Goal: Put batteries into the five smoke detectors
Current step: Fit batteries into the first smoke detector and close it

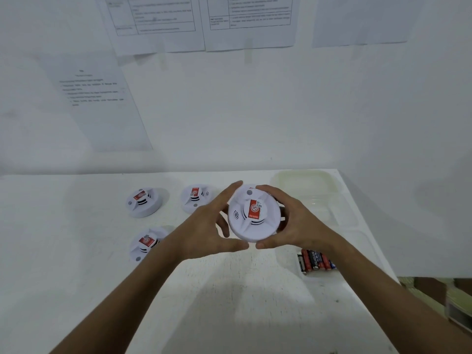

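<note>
White plastic smoke detector (252,215), red label up, is held above the white table (76,226) between both hands; the left hand (212,226) curls round its left rim, the right hand (286,223) grips its right rim; three other detectors (145,201) (196,198) (145,242) lie to the left; batteries (315,260) sit in a clear tray (332,221) on the right; printed sheets (158,21) hang on the wall.
</note>
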The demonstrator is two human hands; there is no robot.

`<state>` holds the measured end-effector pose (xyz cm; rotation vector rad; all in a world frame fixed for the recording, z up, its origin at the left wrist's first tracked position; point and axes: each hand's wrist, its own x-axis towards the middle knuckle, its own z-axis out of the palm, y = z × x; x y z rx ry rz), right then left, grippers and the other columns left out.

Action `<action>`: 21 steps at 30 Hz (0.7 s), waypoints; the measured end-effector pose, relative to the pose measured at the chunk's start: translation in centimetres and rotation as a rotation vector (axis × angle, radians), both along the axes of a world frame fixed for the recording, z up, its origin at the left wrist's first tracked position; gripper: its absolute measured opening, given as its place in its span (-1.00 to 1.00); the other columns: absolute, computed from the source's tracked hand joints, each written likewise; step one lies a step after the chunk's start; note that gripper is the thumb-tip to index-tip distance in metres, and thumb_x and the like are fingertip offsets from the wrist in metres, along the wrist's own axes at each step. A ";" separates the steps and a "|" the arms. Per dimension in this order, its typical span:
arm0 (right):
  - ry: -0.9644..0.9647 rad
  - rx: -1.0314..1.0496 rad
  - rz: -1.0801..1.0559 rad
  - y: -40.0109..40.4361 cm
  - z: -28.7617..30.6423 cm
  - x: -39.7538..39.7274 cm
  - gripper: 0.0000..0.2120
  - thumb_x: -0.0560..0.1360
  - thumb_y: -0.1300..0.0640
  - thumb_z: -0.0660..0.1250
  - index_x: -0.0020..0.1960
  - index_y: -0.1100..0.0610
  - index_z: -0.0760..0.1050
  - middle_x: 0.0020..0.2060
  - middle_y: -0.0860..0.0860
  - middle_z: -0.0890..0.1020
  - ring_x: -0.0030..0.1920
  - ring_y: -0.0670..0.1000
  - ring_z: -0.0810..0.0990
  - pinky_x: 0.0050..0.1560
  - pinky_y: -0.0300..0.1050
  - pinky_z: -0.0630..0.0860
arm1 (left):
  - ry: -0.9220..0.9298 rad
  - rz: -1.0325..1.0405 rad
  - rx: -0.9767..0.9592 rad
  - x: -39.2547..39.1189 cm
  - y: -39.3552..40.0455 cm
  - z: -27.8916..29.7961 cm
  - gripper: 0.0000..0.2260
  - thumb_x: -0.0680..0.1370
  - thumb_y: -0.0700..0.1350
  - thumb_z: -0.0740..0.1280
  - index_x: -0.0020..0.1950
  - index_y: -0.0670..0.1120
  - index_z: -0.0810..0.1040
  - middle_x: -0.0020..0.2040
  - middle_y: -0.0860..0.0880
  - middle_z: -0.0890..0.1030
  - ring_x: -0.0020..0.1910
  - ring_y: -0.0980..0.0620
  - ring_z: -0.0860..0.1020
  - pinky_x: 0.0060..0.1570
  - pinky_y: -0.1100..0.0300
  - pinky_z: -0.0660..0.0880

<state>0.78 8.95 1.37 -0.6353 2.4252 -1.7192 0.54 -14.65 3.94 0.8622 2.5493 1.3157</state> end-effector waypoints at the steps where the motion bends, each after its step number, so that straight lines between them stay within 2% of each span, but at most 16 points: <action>1: -0.003 0.019 0.020 0.1 -0.1 0.0 -0.05 0.21 0.27 0.68 0.47 -0.01 0.31 0.33 -0.13 0.51 0.30 -0.05 0.52 0.16 -0.14 0.59 | 0.024 -0.029 -0.039 -0.1 -0.2 -0.1 -0.14 0.35 0.02 0.57 0.46 0.30 0.09 0.11 0.40 0.48 -0.09 0.15 0.58 -0.19 0.37 0.55; 5: -0.043 0.108 0.069 0.3 -0.5 0.1 -0.01 0.20 0.19 0.69 0.50 -0.09 0.29 0.33 -0.16 0.51 0.27 -0.04 0.54 0.20 -0.04 0.60 | 0.085 -0.082 -0.111 -0.3 -0.8 -0.4 -0.25 0.36 0.04 0.57 0.41 0.25 0.22 0.18 0.40 0.44 0.06 0.24 0.51 -0.14 0.40 0.52; 10: -0.063 0.102 0.038 -0.1 -1.3 0.5 -0.02 0.20 0.15 0.69 0.50 -0.11 0.28 0.32 -0.21 0.52 0.26 -0.06 0.55 0.18 0.03 0.61 | 0.068 -0.038 -0.121 -0.6 -1.6 -1.7 -0.26 0.33 0.10 0.57 0.44 0.19 0.32 0.16 0.33 0.50 -0.05 0.13 0.55 -0.13 0.34 0.57; 16: -0.062 0.101 0.025 -0.9 -2.2 0.9 -0.02 0.22 0.18 0.68 0.51 -0.05 0.27 0.32 -0.21 0.53 0.25 -0.06 0.56 0.16 0.05 0.61 | 0.036 -0.012 -0.135 -0.2 -2.2 -2.4 -0.28 0.34 0.06 0.57 0.37 0.32 0.25 0.16 0.34 0.50 -0.02 0.08 0.57 -0.04 0.32 0.57; 21: -0.060 0.098 0.011 -1.3 -2.3 0.7 -0.02 0.22 0.18 0.68 0.51 -0.04 0.26 0.31 -0.22 0.52 0.23 -0.11 0.56 0.16 -0.01 0.62 | 0.005 -0.020 -0.117 -0.5 -2.5 -2.5 -0.26 0.33 0.03 0.59 0.38 0.33 0.26 0.19 0.30 0.54 0.03 0.05 0.59 0.01 0.22 0.60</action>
